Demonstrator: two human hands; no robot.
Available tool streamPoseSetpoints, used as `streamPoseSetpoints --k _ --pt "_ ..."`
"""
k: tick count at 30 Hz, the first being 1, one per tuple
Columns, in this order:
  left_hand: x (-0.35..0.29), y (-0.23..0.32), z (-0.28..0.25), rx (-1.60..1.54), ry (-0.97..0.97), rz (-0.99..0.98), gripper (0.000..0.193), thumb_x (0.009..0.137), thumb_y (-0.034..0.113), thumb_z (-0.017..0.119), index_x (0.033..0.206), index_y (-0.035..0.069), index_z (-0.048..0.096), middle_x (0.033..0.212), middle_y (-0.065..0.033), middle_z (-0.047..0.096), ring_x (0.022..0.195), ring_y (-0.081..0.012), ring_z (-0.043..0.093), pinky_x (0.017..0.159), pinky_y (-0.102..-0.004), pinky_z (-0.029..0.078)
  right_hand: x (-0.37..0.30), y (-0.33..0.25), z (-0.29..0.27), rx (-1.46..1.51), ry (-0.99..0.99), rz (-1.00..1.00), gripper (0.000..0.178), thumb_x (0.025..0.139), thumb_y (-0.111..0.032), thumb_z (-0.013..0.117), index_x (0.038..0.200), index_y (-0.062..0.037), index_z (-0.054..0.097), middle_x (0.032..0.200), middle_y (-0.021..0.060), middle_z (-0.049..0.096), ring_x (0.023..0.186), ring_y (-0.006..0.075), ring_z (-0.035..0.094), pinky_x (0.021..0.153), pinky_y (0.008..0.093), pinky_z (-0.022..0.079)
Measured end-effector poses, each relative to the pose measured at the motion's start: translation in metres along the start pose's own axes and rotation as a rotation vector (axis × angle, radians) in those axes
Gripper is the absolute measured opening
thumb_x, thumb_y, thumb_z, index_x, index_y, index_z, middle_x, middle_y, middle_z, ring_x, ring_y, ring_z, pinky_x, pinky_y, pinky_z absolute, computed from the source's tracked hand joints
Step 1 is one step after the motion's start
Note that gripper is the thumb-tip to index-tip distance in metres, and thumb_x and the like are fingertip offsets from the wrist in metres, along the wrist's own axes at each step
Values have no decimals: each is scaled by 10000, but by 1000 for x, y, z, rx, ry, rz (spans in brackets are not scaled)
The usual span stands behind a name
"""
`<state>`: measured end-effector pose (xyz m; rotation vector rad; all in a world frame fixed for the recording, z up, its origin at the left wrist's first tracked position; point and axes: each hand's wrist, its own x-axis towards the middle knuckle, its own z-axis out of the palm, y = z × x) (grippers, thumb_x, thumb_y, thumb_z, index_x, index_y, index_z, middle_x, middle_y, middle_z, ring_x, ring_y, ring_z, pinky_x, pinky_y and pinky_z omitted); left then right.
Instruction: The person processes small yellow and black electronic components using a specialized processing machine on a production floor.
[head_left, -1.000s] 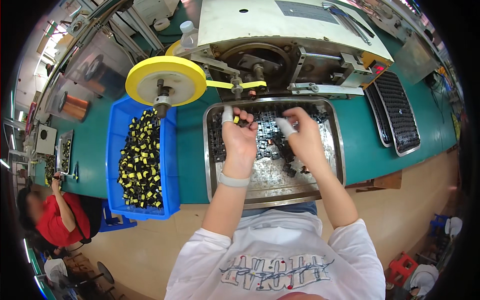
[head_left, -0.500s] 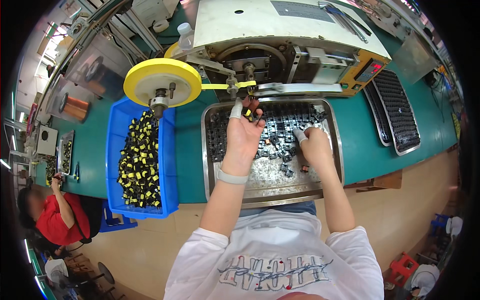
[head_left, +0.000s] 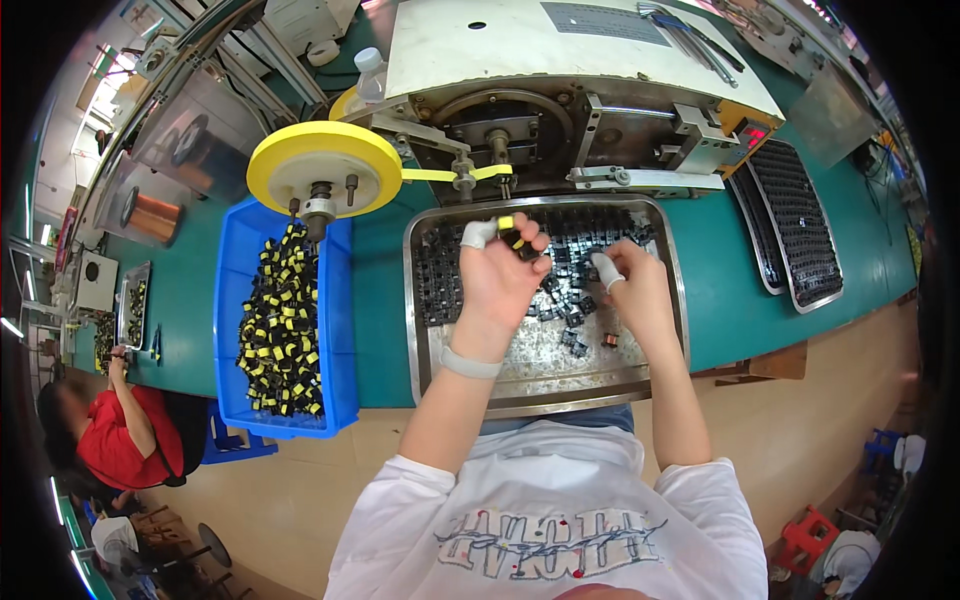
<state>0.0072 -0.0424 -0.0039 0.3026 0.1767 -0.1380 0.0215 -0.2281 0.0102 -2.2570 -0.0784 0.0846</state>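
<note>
My left hand point(head_left: 500, 275), palm up over the metal tray point(head_left: 505, 385), is closed on several small black coil bobbins. One taped bobbin point(head_left: 506, 223) shows its yellow wrap at the fingertips. White covers wrap a digit on each hand. At the tray's right part my right hand point(head_left: 640, 290) pinches a black bobbin point(head_left: 597, 260), partly hidden by the fingers. Rows of black bobbins point(head_left: 440, 280) fill the far half of the tray, and loose ones lie nearer. Just beyond my left hand is the machine's spindle point(head_left: 503, 180), with yellow tape point(head_left: 430, 175) running toward it.
A yellow tape roll point(head_left: 325, 160) hangs at the machine's left. Below it, a blue bin point(head_left: 340, 340) holds many yellow-taped bobbins. The white-topped machine point(head_left: 480, 45) stands behind the tray. Filled trays point(head_left: 800, 225) lie at the right. A person in red point(head_left: 120, 430) sits far left.
My left hand has drawn back from the spindle toward me, with a taped bobbin now at its fingertips. The machine's slide has shifted right. My right hand has turned slightly, fingers on a bobbin.
</note>
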Motion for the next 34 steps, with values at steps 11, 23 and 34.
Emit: streamPoseSetpoints --k 11,23,34 --pt "0 8 1 103 322 316 356 863 260 409 1106 60 574 899 -32 562 817 -175 523 742 -345 427 20 -71 42 700 -252 -140 113 892 -89 634 930 15 611 713 44 628 562 70 558 497 213 445" --pt "3 9 -2 113 342 332 334 872 241 403 1105 99 595 912 -12 573 799 -165 514 724 -337 409 23 -65 71 696 -113 -259 113 899 -91 629 934 15 617 791 47 668 636 60 575 531 212 460" --pt "9 6 -9 82 369 327 340 884 253 405 1126 102 591 904 7 570 803 -137 503 698 -294 363 36 -48 62 643 -161 -316 117 871 -37 639 983 -3 637 798 72 675 656 90 614 555 239 501"
